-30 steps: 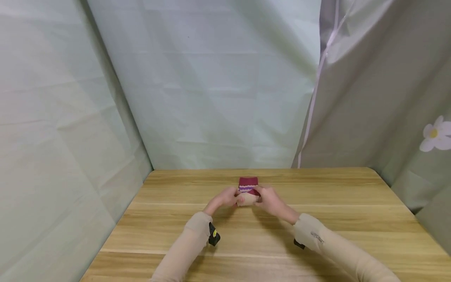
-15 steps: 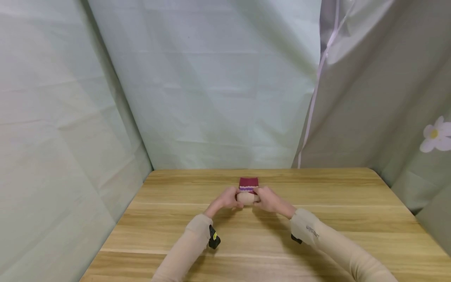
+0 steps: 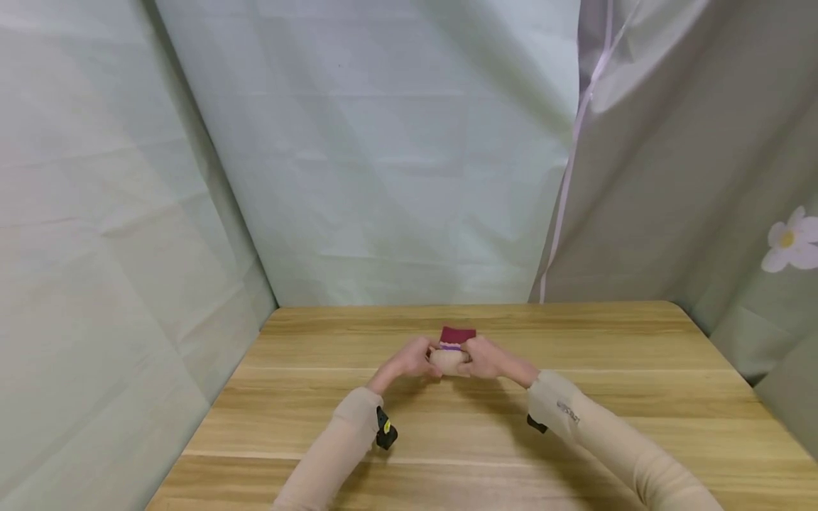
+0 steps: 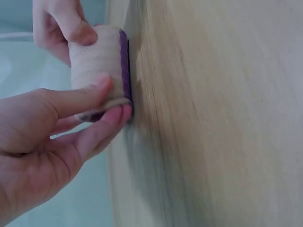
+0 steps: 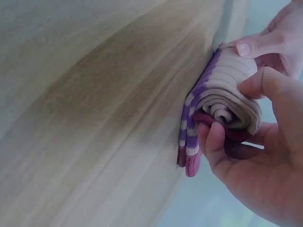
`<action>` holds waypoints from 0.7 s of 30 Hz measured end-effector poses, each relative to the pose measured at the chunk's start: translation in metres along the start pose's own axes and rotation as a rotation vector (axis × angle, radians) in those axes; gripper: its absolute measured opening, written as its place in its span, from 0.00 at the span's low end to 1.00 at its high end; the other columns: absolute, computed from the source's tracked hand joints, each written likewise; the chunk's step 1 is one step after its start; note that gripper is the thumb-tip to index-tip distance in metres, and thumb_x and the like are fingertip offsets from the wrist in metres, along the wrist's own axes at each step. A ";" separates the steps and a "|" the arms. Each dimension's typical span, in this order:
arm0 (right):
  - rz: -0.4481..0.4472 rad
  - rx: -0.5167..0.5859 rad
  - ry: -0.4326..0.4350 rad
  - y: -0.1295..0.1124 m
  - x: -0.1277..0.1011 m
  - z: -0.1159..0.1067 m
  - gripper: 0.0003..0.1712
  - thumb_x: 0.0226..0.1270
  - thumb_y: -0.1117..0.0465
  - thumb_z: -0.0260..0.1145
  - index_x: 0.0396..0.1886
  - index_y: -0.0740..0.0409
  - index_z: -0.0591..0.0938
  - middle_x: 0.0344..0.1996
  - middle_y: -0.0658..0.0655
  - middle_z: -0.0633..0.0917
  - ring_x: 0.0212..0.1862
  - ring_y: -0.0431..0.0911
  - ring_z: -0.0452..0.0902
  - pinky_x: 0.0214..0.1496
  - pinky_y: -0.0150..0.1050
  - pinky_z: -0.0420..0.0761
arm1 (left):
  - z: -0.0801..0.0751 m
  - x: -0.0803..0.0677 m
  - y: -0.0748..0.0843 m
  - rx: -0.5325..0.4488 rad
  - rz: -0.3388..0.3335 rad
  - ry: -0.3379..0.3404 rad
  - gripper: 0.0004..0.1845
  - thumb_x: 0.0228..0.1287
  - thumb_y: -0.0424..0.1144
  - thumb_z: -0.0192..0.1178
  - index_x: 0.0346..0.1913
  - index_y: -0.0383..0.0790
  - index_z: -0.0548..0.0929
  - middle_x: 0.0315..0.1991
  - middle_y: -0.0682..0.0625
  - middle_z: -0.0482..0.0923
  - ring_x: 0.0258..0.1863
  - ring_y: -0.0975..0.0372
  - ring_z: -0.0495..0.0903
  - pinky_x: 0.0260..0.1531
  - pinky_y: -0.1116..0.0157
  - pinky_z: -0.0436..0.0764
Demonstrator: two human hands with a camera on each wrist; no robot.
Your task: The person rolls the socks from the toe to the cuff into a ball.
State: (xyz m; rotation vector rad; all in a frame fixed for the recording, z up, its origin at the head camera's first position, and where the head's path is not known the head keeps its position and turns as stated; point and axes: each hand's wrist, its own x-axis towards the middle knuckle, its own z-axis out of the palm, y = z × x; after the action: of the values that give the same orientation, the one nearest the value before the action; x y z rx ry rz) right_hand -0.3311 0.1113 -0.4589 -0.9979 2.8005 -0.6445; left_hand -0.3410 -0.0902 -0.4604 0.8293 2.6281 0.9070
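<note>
Two hands meet over one small bundle in the head view. We have our left hand (image 3: 414,357) and right hand (image 3: 483,357) on either end of a rolled sock (image 3: 449,360), beige on the outside, which sits on the wooden bench (image 3: 319,426) a little beyond its middle. A dark red cuff (image 3: 457,334) with a purple band lies flat beyond the roll, not yet wound in. Pale green sheets (image 3: 383,163) hang behind and to the left, and a grey curtain (image 3: 690,177) with a white flower (image 3: 791,240) hangs on the right. Nothing on the bench stands between us and the roll.

From the left wrist, our thumb lies along the side of the roll (image 4: 99,66) and the fingers (image 4: 102,130) curl beneath it, so this hand grips the roll. The other hand's thumb (image 4: 78,28) presses on the far end.

From the right wrist, we see the spiral of layers at the end of the roll (image 5: 227,101), with our fingers (image 5: 215,146) curled under it and the thumb (image 5: 265,85) over the top: gripping too. The striped purple edge (image 5: 189,142) hangs loose below.

We judge that the main risk is the coil springing open if either grip slackens, since only finger pressure holds the layers. Uneven pressure could also skew the roll, leaving the cuff crooked.
</note>
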 end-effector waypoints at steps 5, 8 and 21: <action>0.018 0.029 -0.019 0.004 0.001 -0.003 0.18 0.62 0.61 0.63 0.16 0.52 0.67 0.12 0.43 0.61 0.16 0.35 0.54 0.19 0.27 0.56 | -0.001 -0.002 -0.002 -0.083 -0.054 0.014 0.25 0.54 0.30 0.70 0.55 0.25 0.76 0.40 0.37 0.83 0.32 0.60 0.79 0.29 0.70 0.77; 0.065 0.054 -0.036 0.005 0.002 -0.003 0.20 0.65 0.60 0.63 0.16 0.53 0.67 0.12 0.44 0.61 0.16 0.36 0.54 0.20 0.28 0.57 | 0.000 -0.002 -0.004 -0.169 -0.083 0.023 0.20 0.58 0.31 0.67 0.51 0.25 0.78 0.35 0.39 0.84 0.31 0.58 0.82 0.27 0.70 0.78; 0.194 0.293 0.056 0.012 0.001 -0.003 0.11 0.65 0.63 0.62 0.39 0.65 0.72 0.27 0.56 0.75 0.27 0.43 0.67 0.27 0.33 0.68 | 0.005 0.001 -0.008 -0.394 -0.187 0.054 0.12 0.67 0.38 0.60 0.35 0.29 0.82 0.25 0.50 0.77 0.25 0.63 0.74 0.28 0.69 0.79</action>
State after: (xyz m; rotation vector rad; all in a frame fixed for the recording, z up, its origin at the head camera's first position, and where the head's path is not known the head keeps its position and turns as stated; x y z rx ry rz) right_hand -0.3389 0.1199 -0.4613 -0.6561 2.6948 -1.0290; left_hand -0.3436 -0.0921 -0.4693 0.4573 2.3959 1.3453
